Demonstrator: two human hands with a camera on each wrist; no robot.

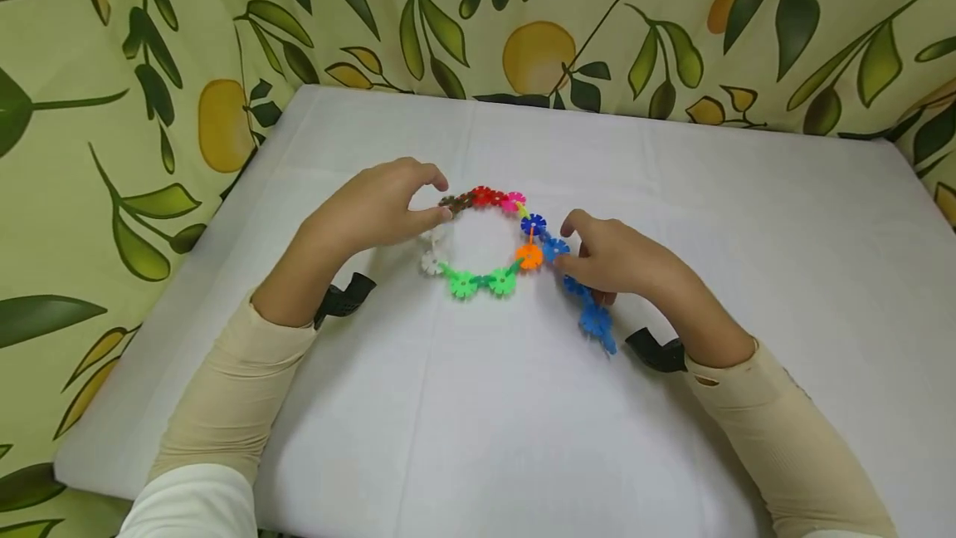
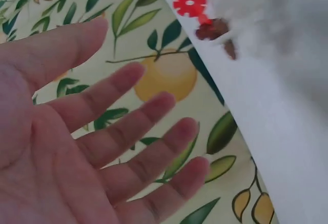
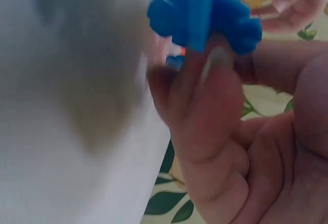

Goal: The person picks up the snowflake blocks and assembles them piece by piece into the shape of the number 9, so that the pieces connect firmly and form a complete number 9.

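A ring of small interlocking plastic snowflake discs lies on the white table, with red (image 1: 484,196), brown, pink, green (image 1: 463,285), white (image 1: 431,262) and orange (image 1: 529,256) pieces. From its right side trails a chain of blue snowflake discs (image 1: 596,320). My right hand (image 1: 623,257) pinches this blue chain; up close in the right wrist view, a blue disc (image 3: 171,19) stands at the fingertips. My left hand (image 1: 373,207) hovers by the brown discs (image 1: 453,203) at the ring's upper left. Its fingers are spread and hold nothing in the left wrist view.
A white cloth covers the table (image 1: 478,422). Behind and to the left hangs a curtain (image 1: 478,15) printed with leaves and yellow fruit. Black wrist-worn pieces (image 1: 657,350) stick out below both wrists.
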